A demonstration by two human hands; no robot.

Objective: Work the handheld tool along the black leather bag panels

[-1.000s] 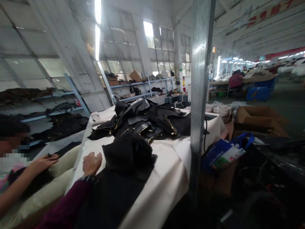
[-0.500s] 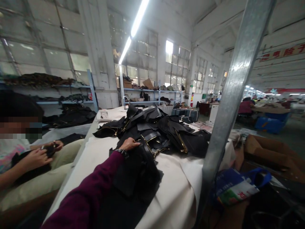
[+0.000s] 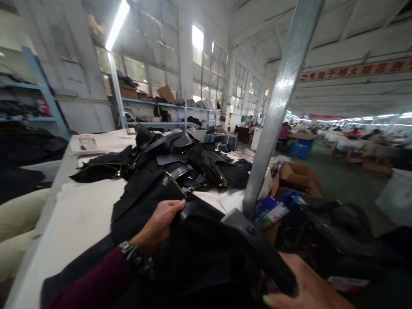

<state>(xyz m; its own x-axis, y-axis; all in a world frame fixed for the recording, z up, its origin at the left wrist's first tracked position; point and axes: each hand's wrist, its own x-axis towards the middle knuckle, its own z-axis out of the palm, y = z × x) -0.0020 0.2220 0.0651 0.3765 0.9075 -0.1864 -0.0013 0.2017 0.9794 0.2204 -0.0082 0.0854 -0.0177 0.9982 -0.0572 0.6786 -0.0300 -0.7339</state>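
Note:
My left hand [image 3: 164, 221] is closed, thumb and fingers pinching the top edge of a black fabric piece [image 3: 206, 240]. This piece hangs toward me over the front of the white-covered table [image 3: 86, 214]. At the lower right my right hand [image 3: 302, 279] grips the black handles of a pair of scissors [image 3: 257, 240]. Their short grey blade part lies against the upper right side of the held fabric; the tips are hard to make out. Beyond my left hand lies a heap of black pieces [image 3: 180, 150] with gold-coloured zippers [image 3: 219, 174].
A slanted metal post [image 3: 277, 103] stands at the table's right side. Past it are a cardboard box [image 3: 299, 176], a blue printed bag [image 3: 270, 210] and dark bags [image 3: 334, 231]. A person's light-trousered legs [image 3: 19, 219] are at the left edge. Shelves [image 3: 154, 103] line the wall.
My view has turned right. My left hand has gone from resting on the black pile to pinching a piece drawn nearer. My right hand has come into view with scissors.

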